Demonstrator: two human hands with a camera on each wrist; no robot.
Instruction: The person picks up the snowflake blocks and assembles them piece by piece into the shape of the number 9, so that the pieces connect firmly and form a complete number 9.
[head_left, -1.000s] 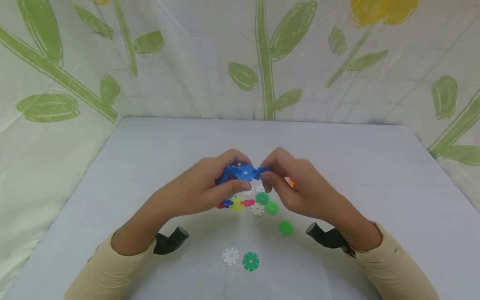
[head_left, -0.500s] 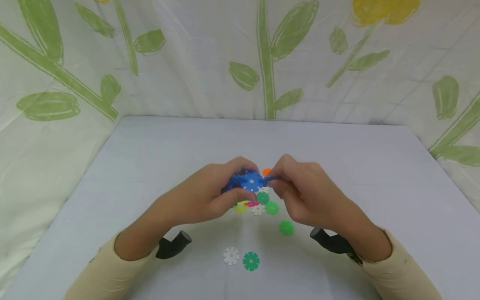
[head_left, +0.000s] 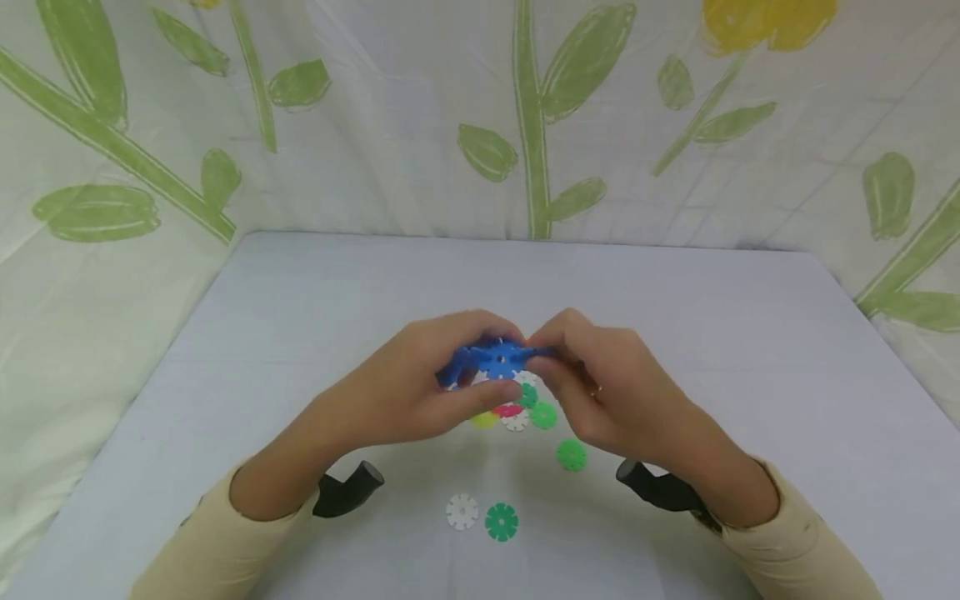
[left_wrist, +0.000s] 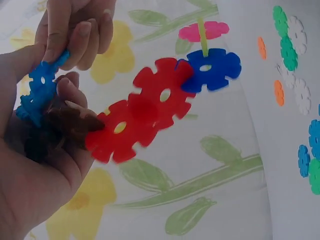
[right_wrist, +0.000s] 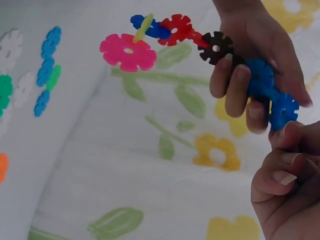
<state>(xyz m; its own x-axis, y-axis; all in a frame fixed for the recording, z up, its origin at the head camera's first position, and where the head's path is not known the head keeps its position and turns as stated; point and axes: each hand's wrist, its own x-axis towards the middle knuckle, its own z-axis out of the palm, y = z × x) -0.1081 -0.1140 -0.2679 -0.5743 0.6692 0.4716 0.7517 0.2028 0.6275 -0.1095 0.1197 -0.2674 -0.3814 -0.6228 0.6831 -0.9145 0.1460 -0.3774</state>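
Running thru L grip (head_left: pixel 420 379), curled round it, to R grip (head_left: pixel 611 387), pinching its end: disc chain (left_wrist: pixel 144 112).

Left hand (head_left: pixel 412 383): shifted toward 4 o'clock.
Right hand (head_left: pixel 611 387): likewise, now nearer the left.
Pink notched plastic disc (head_left: pixel 507 411): moved toward 4 o'clock.
Dark-blue notched plastic disc (left_wrist: pixel 214 76): in head view earlier, now hidden there by the left hand.

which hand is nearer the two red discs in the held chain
Left. The left hand has its grip on the chain, close beside the red discs; the right hand has its grip farther along, at the blue end.
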